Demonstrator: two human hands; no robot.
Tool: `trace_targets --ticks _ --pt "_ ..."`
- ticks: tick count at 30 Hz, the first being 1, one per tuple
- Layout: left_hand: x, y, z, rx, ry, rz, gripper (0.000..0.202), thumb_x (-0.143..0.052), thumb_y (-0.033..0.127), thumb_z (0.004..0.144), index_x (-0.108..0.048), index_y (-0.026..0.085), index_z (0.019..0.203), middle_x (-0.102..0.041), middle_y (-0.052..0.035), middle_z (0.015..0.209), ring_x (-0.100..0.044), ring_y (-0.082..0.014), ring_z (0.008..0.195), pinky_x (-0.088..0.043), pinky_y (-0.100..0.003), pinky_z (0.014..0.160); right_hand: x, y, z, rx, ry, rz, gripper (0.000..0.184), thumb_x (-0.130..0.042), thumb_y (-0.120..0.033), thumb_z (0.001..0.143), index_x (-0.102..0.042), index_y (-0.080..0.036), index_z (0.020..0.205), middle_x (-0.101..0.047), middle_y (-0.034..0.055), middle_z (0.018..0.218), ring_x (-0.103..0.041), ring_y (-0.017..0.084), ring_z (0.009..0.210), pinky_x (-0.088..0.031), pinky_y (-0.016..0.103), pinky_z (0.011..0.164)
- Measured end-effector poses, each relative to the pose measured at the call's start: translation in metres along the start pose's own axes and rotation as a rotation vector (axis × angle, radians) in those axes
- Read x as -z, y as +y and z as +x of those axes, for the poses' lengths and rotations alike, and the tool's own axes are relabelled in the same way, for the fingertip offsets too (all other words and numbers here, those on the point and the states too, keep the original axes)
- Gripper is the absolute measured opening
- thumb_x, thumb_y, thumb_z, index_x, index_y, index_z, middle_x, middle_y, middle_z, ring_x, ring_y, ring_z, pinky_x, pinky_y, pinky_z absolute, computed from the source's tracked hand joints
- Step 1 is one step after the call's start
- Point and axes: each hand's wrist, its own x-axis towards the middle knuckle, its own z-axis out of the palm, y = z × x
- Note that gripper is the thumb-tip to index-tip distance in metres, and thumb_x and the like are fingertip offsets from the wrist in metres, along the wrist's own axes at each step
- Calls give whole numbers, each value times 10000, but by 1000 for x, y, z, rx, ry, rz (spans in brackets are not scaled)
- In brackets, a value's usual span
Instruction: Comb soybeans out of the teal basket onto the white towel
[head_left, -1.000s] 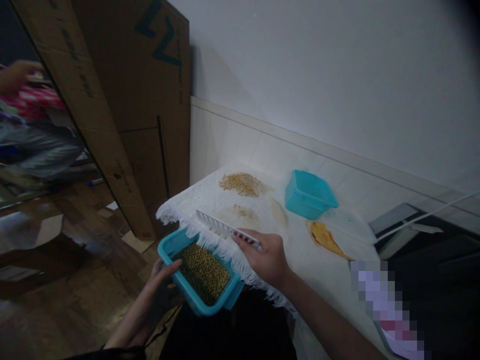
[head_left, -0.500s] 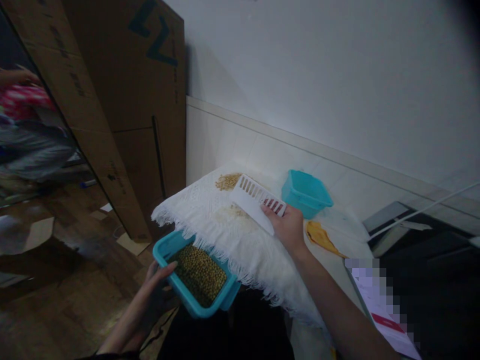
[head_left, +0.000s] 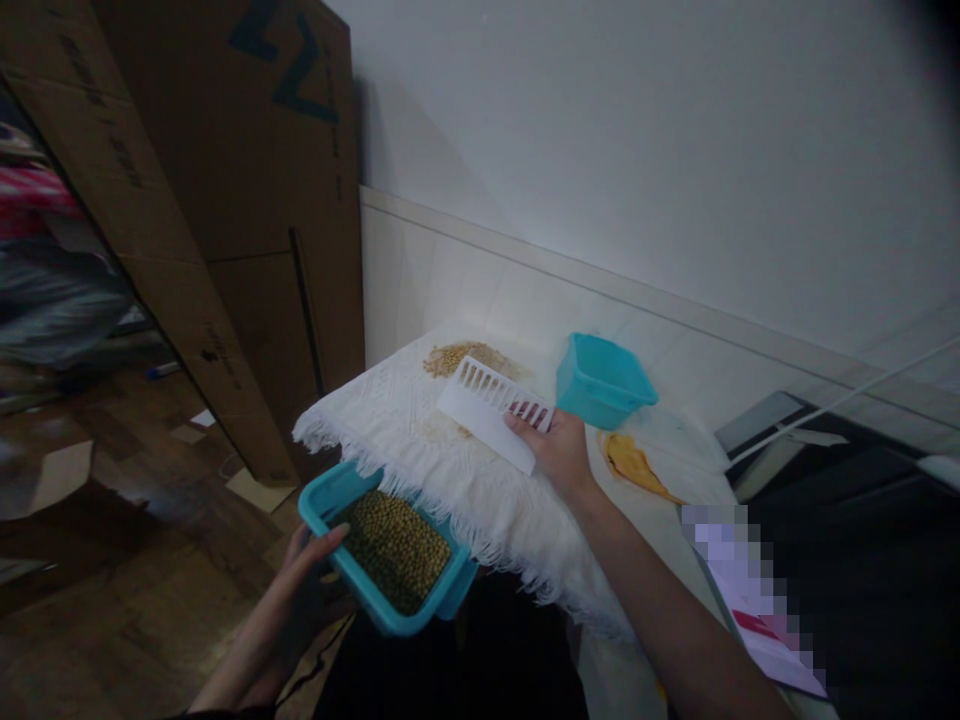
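Observation:
My left hand [head_left: 304,575] is closed on the rim of a turquoise plastic basket [head_left: 375,605], thumb over the edge. Soybeans [head_left: 409,550] mixed with smaller green beans fill it, just below the table's fringed edge. My right hand [head_left: 559,450] grips a white slotted plastic piece [head_left: 480,420], tilted over the white cloth [head_left: 375,400]. Behind that piece, a small pile of soybeans [head_left: 450,357] lies on the cloth. A second turquoise basket [head_left: 604,385] stands beyond my right hand; its inside is mostly hidden. Whether the slotted piece touches the cloth, I cannot tell.
An orange-yellow cloth or leaf-like piece [head_left: 637,468] lies right of my wrist. A tall cardboard box [head_left: 247,200] rises at the left, and a white wall [head_left: 637,130] closes off the back. Partly in view at far left is another person [head_left: 45,270].
The slotted piece and my right hand have shifted slightly left and toward me, baring more of the soybean pile. The whole view has moved a little; my left hand keeps its hold.

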Motion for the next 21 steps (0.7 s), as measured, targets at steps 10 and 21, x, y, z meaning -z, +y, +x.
trace_targets --ticks 10,21 --pt "-3 -3 -5 -17 9 12 1054 -1122 223 694 -552 373 1568 -780 7 931 -916 -347 911 -784 -478 834 -1 -2 -1 -116 -60 191 673 -1052 -778 607 -945 -197 928 -938 153 956 -893 385 876 -704 445 755" --pt "-2 -6 -6 -39 -13 -11 1032 -1139 302 647 -565 403 1499 -812 5 993 -929 -365 953 -793 -486 845 -9 12 -3 -186 -87 324 666 -1112 -723 549 -932 -198 919 -939 150 972 -891 376 885 -707 454 784"
